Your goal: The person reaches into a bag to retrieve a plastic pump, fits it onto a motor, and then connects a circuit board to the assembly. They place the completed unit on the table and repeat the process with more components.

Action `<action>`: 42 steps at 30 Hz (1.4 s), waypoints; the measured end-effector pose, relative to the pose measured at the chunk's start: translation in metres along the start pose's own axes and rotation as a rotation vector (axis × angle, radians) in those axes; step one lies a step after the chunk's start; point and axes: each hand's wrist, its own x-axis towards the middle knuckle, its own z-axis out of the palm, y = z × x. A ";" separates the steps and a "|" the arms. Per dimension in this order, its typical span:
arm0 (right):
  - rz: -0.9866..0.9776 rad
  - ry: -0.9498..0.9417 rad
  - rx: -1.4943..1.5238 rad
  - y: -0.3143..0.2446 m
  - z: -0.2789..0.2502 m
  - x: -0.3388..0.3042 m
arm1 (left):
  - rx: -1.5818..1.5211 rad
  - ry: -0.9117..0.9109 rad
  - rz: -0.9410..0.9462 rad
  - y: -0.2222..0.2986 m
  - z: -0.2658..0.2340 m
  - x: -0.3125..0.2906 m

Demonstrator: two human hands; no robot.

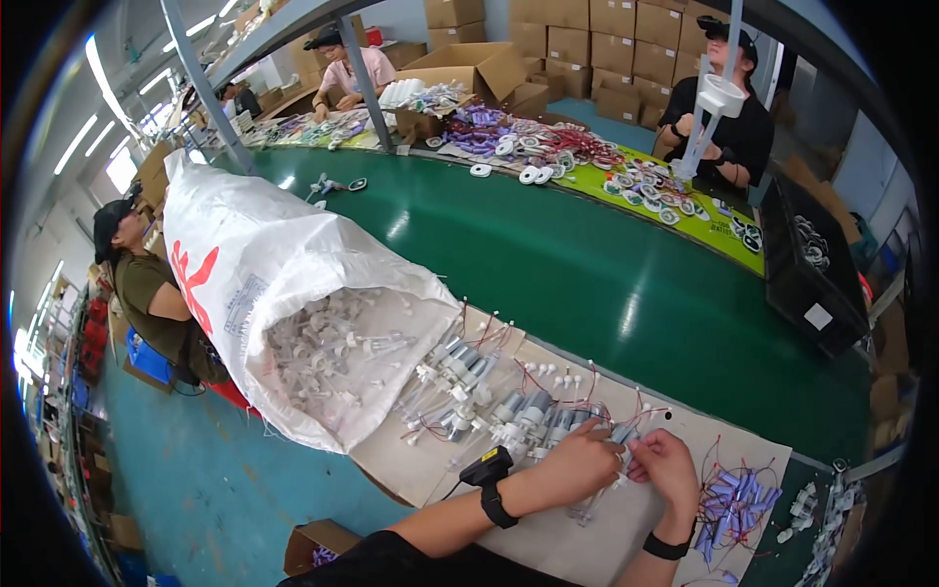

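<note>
My left hand (577,468) and my right hand (667,468) meet over the cardboard-covered worktop. Their fingers are closed on a small part (624,433) with a grey body and clear plastic, partly hidden by the fingers. Left of the hands lie several grey cylindrical motor units (528,409) with white and clear plastic ends and thin red wires. Beyond them is a row of small white knobs (553,378). Purple cylindrical cells (736,501) with red and black wires lie in a pile right of my right hand.
A big white woven sack (284,230) spills clear plastic parts (333,342) toward the worktop. Beyond runs a green conveyor belt (548,264). A black crate (812,264) stands at the right; assorted parts (577,147) cover the far bench. Other people work around the line.
</note>
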 end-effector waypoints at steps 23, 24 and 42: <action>-0.038 -0.074 -0.170 0.006 0.001 -0.001 | 0.094 -0.007 -0.023 0.017 -0.010 -0.009; -0.033 -0.055 -0.171 0.008 0.001 -0.003 | 0.094 0.221 0.036 0.026 -0.009 -0.020; -0.653 0.242 -0.180 -0.003 0.042 -0.189 | -0.195 0.760 -1.404 0.063 0.176 -0.545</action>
